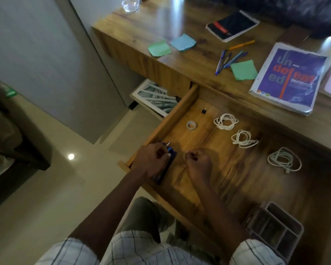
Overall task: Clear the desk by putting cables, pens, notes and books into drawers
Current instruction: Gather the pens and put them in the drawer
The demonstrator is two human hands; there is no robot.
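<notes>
A wooden drawer (181, 109) stands pulled out under the desk (180, 60). My left hand (151, 161) is closed on several blue pens (167, 167) lying at the drawer's left front. My right hand (198, 163) is a closed fist beside it, with nothing visible in it. Three coiled white cables (225, 122) (243, 139) (284, 159) lie in the drawer. On the desk are more pens (229, 57), an orange pen (242, 44), green and blue sticky notes (159, 48) (182, 43) (243, 70), a purple book (290, 77) and a black notebook (232, 25).
A tape roll (191, 125) and a small black adapter (203, 111) lie in the drawer, a grey divided tray (275, 228) at its near right. A glass (130, 4) stands at the desk's far corner. A framed picture (155, 96) sits below the desk.
</notes>
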